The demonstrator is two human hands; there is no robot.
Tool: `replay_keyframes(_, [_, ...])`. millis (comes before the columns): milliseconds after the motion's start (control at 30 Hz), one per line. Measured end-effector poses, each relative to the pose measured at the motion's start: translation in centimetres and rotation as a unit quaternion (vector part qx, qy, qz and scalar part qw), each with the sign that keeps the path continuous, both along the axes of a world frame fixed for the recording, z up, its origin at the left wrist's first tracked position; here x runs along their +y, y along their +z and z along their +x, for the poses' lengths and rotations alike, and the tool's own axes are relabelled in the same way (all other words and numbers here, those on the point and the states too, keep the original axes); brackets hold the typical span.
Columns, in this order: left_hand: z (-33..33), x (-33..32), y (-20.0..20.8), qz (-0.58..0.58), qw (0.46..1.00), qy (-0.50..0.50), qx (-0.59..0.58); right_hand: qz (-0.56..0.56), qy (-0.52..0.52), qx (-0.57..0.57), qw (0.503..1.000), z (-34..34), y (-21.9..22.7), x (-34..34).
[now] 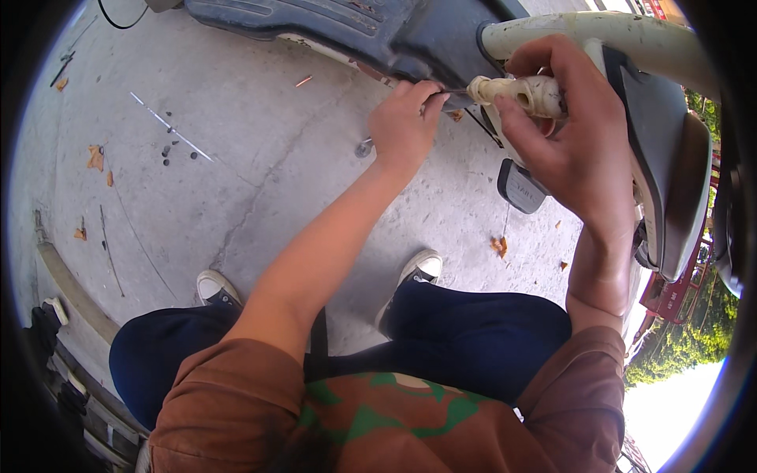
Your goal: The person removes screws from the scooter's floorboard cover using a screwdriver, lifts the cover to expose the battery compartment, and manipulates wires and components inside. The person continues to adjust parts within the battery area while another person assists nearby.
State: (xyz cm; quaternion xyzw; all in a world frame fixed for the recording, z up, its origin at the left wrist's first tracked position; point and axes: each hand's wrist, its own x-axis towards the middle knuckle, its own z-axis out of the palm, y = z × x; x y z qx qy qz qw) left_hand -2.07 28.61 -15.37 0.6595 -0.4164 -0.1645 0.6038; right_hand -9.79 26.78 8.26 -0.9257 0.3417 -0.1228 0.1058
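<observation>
My right hand (579,130) is closed around the cream handle of a screwdriver (524,94), held level with its thin metal shaft pointing left. The shaft runs to the fingertips of my left hand (406,126), which are pinched together against the lower edge of a scooter's dark footboard (363,24). Whatever lies between those left fingers is too small to name, and the shaft's tip is hidden there. Just under the left hand, a small round metal piece (363,147) shows in part.
The scooter's pale frame tube (599,30) and grey front panel (682,189) rise at the right. A dark pedal-like pad (520,187) hangs below my right hand. On the concrete at left are a thin rod (169,126), several small dark caps (166,152) and dry leaves (95,158).
</observation>
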Motion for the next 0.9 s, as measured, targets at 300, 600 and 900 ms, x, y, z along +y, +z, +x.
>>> replay_keyframes(300, [0.0,2.8,-1.4,0.011,0.879,-0.020,0.477,0.037,-0.006,-0.204,0.978,0.4,-0.4,-0.3])
replay_keyframes(600, [4.7,1.0,2.9,0.026,0.658,-0.076,0.748,-0.054,-0.001,-0.258,0.965,0.9,-0.6,-0.7])
replay_keyframes(900, [4.6,-0.4,5.2,0.039,0.619,-0.054,0.783,-0.077,0.040,-0.300,0.950,0.2,0.4,-0.8])
